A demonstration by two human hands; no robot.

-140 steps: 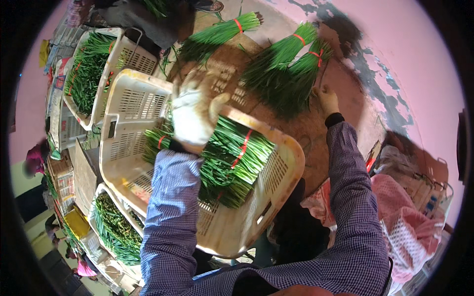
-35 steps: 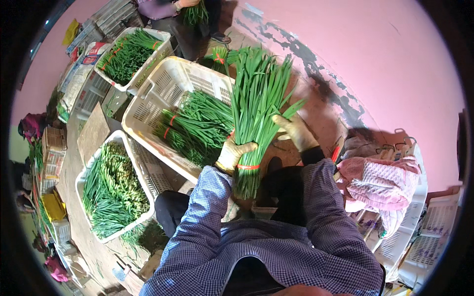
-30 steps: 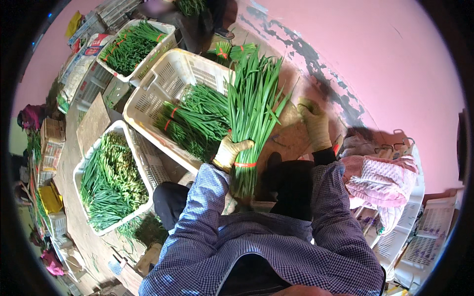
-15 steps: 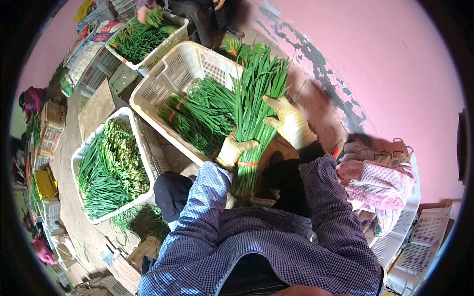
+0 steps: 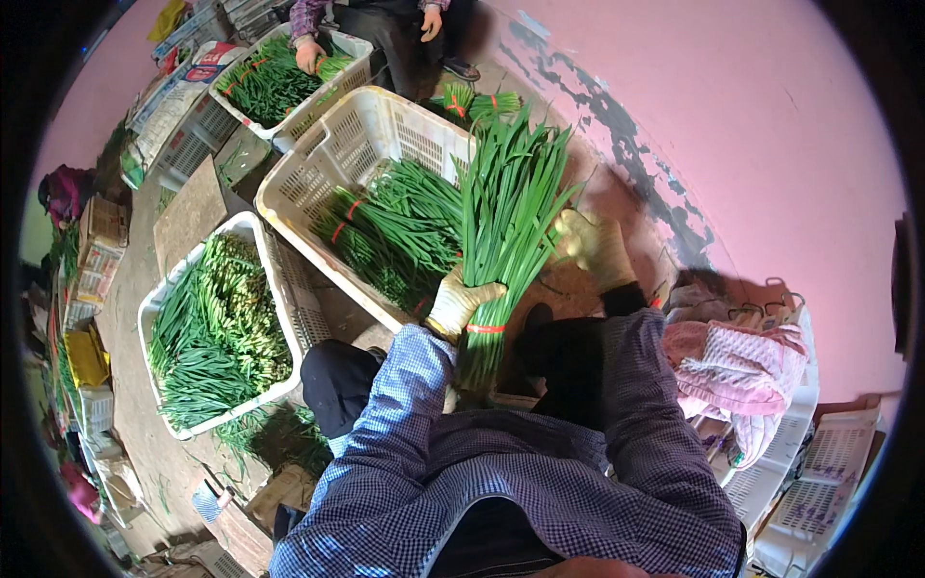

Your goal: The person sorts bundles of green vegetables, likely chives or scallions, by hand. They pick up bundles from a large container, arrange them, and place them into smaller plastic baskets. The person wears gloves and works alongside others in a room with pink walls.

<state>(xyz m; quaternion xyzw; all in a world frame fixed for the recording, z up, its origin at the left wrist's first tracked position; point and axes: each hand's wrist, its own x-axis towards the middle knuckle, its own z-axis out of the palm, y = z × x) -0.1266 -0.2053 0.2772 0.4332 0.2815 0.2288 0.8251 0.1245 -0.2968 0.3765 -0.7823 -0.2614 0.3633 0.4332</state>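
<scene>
My left hand (image 5: 459,301), in a pale glove, grips a tall bunch of green chives (image 5: 505,227) near its base, where a red band ties it. The bunch stands upright over the edge of a white plastic crate (image 5: 339,152) that holds several tied chive bundles (image 5: 393,231). My right hand (image 5: 591,248), also gloved, rests against the right side of the bunch with fingers spread on the leaves.
A second white crate (image 5: 164,295) full of loose greens sits to the left. Another person's hands (image 5: 310,53) work at a further crate (image 5: 270,77) at the top. Pink wall at right; a pink cloth (image 5: 732,361) and stacked baskets (image 5: 819,482) lie lower right.
Earlier I was laying bundles in a crate. Over the last second I kept the bunch upright in my left hand, and my right hand moved in against its leaves.
</scene>
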